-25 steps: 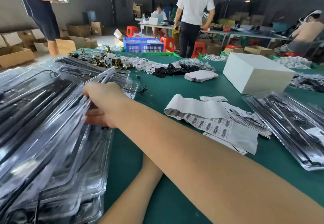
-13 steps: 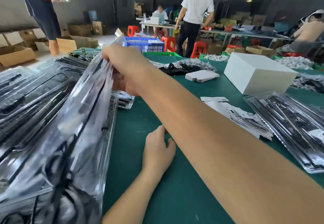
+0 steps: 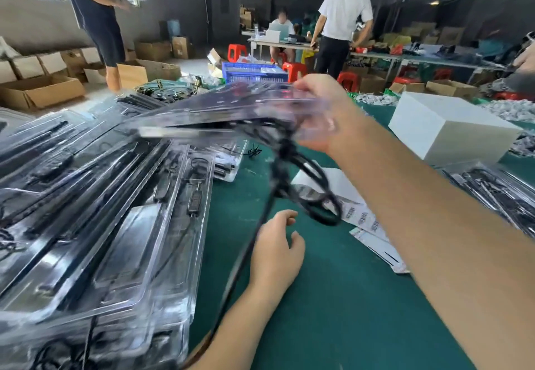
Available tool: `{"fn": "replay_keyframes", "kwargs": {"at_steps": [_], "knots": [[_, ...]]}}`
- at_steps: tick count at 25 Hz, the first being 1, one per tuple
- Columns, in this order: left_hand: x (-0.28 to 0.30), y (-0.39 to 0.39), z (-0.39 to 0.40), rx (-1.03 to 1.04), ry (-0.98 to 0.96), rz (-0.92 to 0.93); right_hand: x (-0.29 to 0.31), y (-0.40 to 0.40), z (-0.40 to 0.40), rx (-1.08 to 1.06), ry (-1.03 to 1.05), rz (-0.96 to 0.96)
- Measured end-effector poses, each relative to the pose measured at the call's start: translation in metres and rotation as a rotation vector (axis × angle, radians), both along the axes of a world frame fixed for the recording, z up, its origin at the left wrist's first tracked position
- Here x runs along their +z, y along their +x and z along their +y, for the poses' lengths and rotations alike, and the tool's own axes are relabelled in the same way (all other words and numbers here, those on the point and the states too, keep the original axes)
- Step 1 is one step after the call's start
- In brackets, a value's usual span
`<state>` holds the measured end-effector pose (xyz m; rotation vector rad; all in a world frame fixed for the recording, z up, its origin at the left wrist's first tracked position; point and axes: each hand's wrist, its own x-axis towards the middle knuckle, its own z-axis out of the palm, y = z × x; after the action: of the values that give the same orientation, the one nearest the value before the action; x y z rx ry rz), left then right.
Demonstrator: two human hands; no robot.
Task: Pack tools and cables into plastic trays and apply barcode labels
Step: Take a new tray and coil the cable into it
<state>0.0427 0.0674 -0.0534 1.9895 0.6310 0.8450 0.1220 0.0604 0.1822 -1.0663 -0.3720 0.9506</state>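
Note:
My right hand [image 3: 324, 114] grips the near end of a clear plastic tray [image 3: 220, 111] and holds it in the air above the green table [image 3: 333, 297], roughly level and blurred. A black cable [image 3: 301, 178] hangs out of the tray in loops and trails down toward the table's front. My left hand [image 3: 278, 251] rests on the table below it, fingers loosely curled, holding nothing. A pile of packed clear trays [image 3: 95, 224] with black tools and cables covers the left side. Barcode label sheets [image 3: 362, 219] lie partly hidden behind my right forearm.
A white box [image 3: 451, 126] stands at the back right, and more packed trays [image 3: 498, 193] lie at the right edge. Loose cables and small bagged parts lie along the far side. A blue crate [image 3: 254, 72], cardboard boxes, red stools and several people are beyond the table.
My right hand has lifted one tray off the left pile and swung it up and rightward to near level. A black cable now dangles from it. My left hand came out onto the table.

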Motion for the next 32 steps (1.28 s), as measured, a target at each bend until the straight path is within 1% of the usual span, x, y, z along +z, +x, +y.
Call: {"fn": "replay_keyframes", "kwargs": {"at_steps": [1, 4, 5, 6, 7, 8, 9, 10, 11, 12, 14, 16, 18, 21, 22, 23, 25, 28, 30, 32], "knots": [[0.001, 0.001, 0.000, 0.003, -0.029, -0.015, 0.005, 0.008, -0.011, -0.016, -0.002, -0.044], [0.005, -0.002, 0.000, 0.009, -0.116, -0.049, 0.003, 0.044, -0.055, -0.110, -0.118, -0.323], [0.009, -0.003, -0.001, 0.002, -0.149, -0.088, -0.003, 0.053, -0.070, -0.116, -0.145, -0.377], [0.014, -0.004, -0.003, -0.025, -0.227, -0.158, -0.013, 0.061, -0.083, -0.109, -0.189, -0.428], [0.018, -0.004, -0.004, -0.070, -0.360, -0.252, -0.026, 0.068, -0.095, -0.080, -0.255, -0.470], [0.023, -0.002, -0.006, -0.121, -0.550, -0.320, -0.041, 0.074, -0.107, -0.035, -0.327, -0.508], [0.028, 0.001, -0.007, -0.182, -0.753, -0.340, -0.055, 0.076, -0.117, 0.003, -0.399, -0.505], [0.031, 0.002, -0.009, -0.243, -0.916, -0.334, -0.069, 0.081, -0.124, 0.024, -0.438, -0.483], [0.032, 0.002, -0.011, -0.294, -0.995, -0.303, -0.082, 0.084, -0.128, 0.025, -0.450, -0.463], [0.032, 0.001, -0.014, -0.343, -1.016, -0.260, -0.094, 0.085, -0.129, 0.025, -0.456, -0.487], [0.026, -0.002, -0.019, -0.397, -0.951, -0.190, -0.112, 0.085, -0.129, 0.032, -0.470, -0.542], [0.023, -0.005, -0.019, -0.396, -0.926, -0.203, -0.121, 0.083, -0.129, 0.060, -0.471, -0.490], [0.023, -0.006, -0.016, -0.330, -0.922, -0.278, -0.124, 0.083, -0.137, 0.155, -0.526, -0.464], [0.023, -0.006, -0.010, -0.170, -0.914, -0.326, -0.133, 0.078, -0.157, 0.336, -0.755, -0.552], [0.023, -0.005, -0.008, -0.140, -0.922, -0.339, -0.139, 0.074, -0.163, 0.337, -0.780, -0.577], [0.024, -0.004, -0.007, -0.136, -0.930, -0.351, -0.143, 0.068, -0.166, 0.304, -0.762, -0.594], [0.026, -0.004, -0.008, -0.190, -0.932, -0.339, -0.151, 0.057, -0.165, 0.199, -0.668, -0.596], [0.025, -0.005, -0.013, -0.276, -0.811, -0.195, -0.163, 0.040, -0.152, 0.043, -0.612, -0.461], [0.023, -0.008, -0.012, -0.272, -0.766, -0.211, -0.161, 0.030, -0.147, 0.046, -0.645, -0.409], [0.024, -0.014, -0.008, -0.257, -0.745, -0.256, -0.156, 0.024, -0.155, 0.136, -0.682, -0.449]]}}
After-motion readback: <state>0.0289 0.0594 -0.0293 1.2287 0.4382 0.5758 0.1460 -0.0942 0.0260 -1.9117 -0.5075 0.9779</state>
